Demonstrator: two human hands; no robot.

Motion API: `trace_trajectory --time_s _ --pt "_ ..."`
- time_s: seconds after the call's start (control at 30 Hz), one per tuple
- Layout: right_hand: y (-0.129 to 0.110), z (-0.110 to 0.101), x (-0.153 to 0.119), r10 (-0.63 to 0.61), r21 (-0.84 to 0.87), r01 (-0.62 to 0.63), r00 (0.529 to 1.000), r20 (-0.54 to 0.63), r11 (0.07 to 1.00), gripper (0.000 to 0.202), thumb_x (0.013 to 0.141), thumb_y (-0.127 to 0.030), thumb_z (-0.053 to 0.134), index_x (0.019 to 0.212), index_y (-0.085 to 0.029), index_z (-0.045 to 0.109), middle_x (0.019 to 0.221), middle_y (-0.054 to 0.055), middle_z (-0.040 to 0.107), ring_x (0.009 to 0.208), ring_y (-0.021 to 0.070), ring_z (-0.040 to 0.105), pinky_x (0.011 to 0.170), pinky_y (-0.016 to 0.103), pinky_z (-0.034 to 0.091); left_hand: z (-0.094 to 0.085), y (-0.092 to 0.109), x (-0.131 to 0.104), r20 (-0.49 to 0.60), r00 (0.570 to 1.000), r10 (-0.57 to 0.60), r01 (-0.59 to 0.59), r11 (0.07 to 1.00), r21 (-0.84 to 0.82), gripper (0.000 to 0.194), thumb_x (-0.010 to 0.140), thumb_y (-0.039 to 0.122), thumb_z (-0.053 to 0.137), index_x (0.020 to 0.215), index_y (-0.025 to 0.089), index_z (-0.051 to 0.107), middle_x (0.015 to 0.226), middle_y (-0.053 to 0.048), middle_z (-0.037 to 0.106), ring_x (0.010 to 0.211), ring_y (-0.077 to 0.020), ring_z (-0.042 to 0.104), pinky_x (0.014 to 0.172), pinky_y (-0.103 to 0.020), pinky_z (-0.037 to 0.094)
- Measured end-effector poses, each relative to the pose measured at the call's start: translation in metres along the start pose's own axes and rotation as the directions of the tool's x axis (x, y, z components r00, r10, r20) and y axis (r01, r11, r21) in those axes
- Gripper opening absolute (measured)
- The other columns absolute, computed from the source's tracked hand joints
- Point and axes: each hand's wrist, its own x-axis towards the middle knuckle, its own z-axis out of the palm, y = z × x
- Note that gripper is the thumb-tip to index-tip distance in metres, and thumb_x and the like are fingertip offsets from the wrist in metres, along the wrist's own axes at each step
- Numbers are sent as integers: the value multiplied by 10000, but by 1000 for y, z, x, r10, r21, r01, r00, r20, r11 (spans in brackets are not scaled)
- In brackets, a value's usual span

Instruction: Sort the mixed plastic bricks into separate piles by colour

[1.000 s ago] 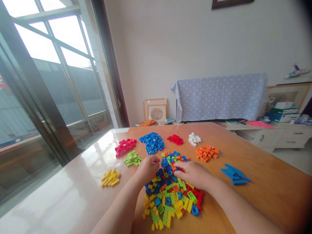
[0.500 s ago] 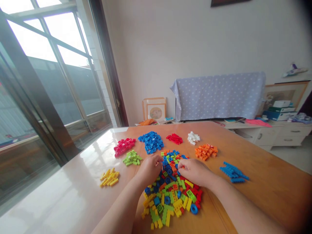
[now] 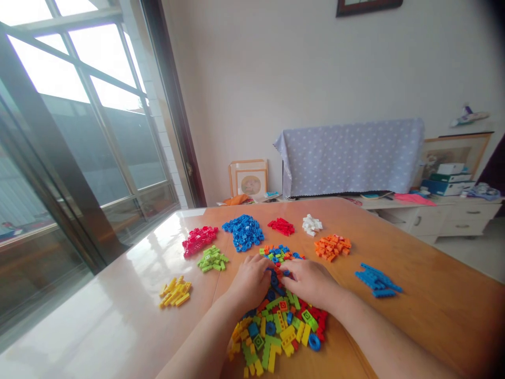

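A mixed pile of toy building bricks (image 3: 272,342) in yellow, green, blue, red and orange lies in front of me, with blue ring pieces (image 3: 314,342) among them. Over its middle, my left hand (image 3: 254,279) comes in from the left with fingers curled down; whatever is at its fingertips is hidden. My right hand (image 3: 310,281) faces it from the other side, thumb and fingers bent together at the bricks. Small blue pieces show by its fingertips, but what it grips cannot be made out. Only a narrow gap separates the hands.
Sorted heaps ring the pile on the wooden table (image 3: 442,310): yellow (image 3: 175,292), green (image 3: 213,258), pink-red (image 3: 200,240), blue round pieces (image 3: 242,231), red (image 3: 281,226), white (image 3: 312,225), orange (image 3: 332,247) and long blue bricks (image 3: 377,279).
Both hands have moved closer together over the pile, and the left hand's fingers reach farther in. The view has shifted slightly. The sorted heaps look the same.
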Motion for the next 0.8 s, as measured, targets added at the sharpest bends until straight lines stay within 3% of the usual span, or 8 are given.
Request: trace_trajectory --time_s 0.2,0.47,0.63,0.8 --pt "2 4 3 11 -65 -10 1000 19 998 190 850 -385 566 929 -281 704 936 12 731 858 193 642 651 269 313 0 9 2 59 998 24 -26 999 19 283 878 157 438 987 253 682 1004 -67 658 1033 -243 551 909 -346 434" --pt "-1 7 7 63 37 -62 997 -36 997 149 812 -357 600 859 -253 697 861 -1 717 782 156 615 605 248 286 1 8 4 76 996 -49 42 995 89 308 867 159 418 1079 245 625 1069 -52 660 1081 -240 543 969 -370 414" --pt "21 -3 7 158 174 -135 979 -128 975 176 839 -339 547 770 -224 661 673 -19 649 635 120 554 550 227 277 2 6 3 86 996 -39 30 994 106 328 883 178 409 1150 251 585 1100 -49 653 1093 -243 540 984 -380 408" --pt "41 -9 6 255 241 -222 960 -118 945 206 854 -356 512 793 -215 650 596 -31 610 538 109 504 519 226 268 1 9 1 98 995 -8 -4 992 125 319 903 192 395 1124 269 611 1074 -52 648 1069 -242 543 977 -386 410"
